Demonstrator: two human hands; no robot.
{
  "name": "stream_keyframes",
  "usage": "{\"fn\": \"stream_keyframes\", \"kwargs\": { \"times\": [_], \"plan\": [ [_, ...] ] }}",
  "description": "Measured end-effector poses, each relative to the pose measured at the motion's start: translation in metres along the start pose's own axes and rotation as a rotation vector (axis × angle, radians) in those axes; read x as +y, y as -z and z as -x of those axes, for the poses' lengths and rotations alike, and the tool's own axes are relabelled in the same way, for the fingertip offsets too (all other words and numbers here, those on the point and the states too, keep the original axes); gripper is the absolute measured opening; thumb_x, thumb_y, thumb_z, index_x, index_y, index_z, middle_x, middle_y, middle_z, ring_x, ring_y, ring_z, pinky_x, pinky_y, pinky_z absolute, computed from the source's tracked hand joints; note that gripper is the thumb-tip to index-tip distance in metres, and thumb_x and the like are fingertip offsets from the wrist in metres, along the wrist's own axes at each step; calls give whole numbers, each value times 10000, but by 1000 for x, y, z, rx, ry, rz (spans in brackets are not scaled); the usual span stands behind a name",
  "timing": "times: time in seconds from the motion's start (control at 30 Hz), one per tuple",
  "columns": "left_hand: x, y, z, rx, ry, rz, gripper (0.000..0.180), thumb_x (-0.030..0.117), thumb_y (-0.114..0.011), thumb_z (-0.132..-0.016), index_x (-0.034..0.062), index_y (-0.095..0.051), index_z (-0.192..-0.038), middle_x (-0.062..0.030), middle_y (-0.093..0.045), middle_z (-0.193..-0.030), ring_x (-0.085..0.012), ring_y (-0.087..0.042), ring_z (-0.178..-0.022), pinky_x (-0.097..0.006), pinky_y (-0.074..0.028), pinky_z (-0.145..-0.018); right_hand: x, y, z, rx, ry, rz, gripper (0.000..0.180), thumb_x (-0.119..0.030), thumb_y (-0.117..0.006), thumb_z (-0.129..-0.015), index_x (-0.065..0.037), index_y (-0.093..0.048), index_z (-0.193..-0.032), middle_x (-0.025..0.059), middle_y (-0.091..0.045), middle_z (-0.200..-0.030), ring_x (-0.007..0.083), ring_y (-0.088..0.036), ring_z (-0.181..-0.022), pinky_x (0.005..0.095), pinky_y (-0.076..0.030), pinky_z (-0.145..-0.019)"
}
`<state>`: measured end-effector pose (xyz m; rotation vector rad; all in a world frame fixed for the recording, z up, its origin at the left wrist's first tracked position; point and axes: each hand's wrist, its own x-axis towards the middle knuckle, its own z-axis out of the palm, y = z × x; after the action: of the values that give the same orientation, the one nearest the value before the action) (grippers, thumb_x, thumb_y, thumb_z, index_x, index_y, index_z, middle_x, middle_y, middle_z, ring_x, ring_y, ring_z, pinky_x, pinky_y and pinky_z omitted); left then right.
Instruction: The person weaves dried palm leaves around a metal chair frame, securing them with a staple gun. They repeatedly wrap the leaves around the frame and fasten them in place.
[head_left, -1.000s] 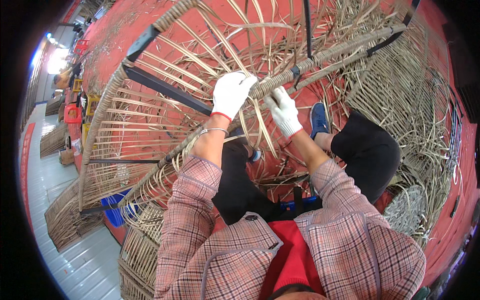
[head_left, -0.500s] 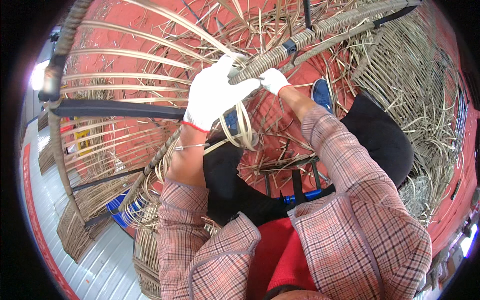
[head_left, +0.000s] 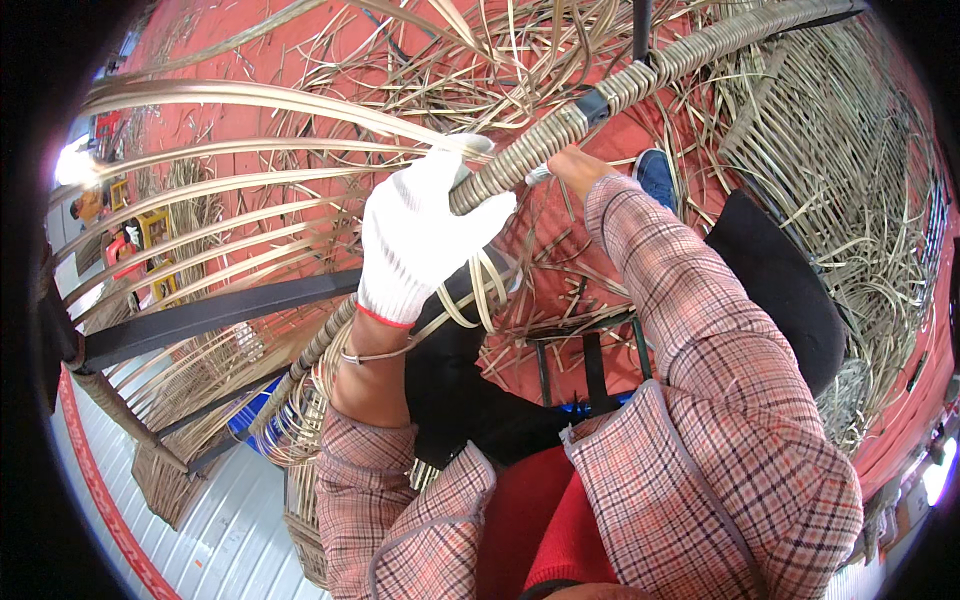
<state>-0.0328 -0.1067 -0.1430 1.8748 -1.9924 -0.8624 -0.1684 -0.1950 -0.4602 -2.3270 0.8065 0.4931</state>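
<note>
In a white knitted glove, my left hand (head_left: 425, 235) is closed round a frame bar wrapped in tan strips (head_left: 530, 140), its thumb along the near side. Several pale flat strips (head_left: 250, 97) fan out to the left from beneath this hand. A loop of strip (head_left: 480, 290) dangles under it. My right hand (head_left: 568, 170) reaches in behind the bar from the right; only the wrist and a bit of glove show, and its fingers are hidden. A small black band (head_left: 592, 106) sits on the bar above the right hand.
Black flat struts (head_left: 220, 305) join the bar to the frame's left side (head_left: 115, 400). Loose strips litter the red floor covering (head_left: 300, 45). A large woven panel (head_left: 830, 150) lies at the right. My blue shoe (head_left: 655, 175) and a blue container (head_left: 255, 415) are lower down.
The frame has tilted, its left side swinging down and left and the strips turning with it. My right hand has slid farther behind the bar. My left hand keeps its grip.
</note>
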Motion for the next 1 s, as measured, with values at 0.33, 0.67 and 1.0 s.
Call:
{"fn": "stream_keyframes", "kwargs": {
  "times": [0.33,0.67,1.0],
  "plan": [
    [2,-4,0,-6,79,-5,516,326,-829,-792,142,-668,-1247,-101,-751,-912,-302,-738,-824,-390,-576,-752,-7,-69,-45,391,-263,112,230,-195,-604,-861,-122,-808,-939,94,-783,-955,269,-733,-984,465,-488,-939],
    [0,-2,0,-1,9,25,467,283,-814,-811,105,-678,-1221,-98,-763,-919,-262,-748,-813,-364,-574,-730,-10,-67,-2,379,186,360,213,-200,-595,-851,-89,-769,-797,147,-730,-775,311,-692,-648,485,-500,-524],
    [-3,-6,-1,11,-1,32,487,294,-819,-800,108,-682,-1229,-115,-764,-927,-254,-753,-805,-350,-585,-727,-29,-100,36,303,-288,-273,415,-202,-403,-1006,55,-622,-1249,176,-702,-692,366,-717,-678,558,-526,-600]
  ]
}}
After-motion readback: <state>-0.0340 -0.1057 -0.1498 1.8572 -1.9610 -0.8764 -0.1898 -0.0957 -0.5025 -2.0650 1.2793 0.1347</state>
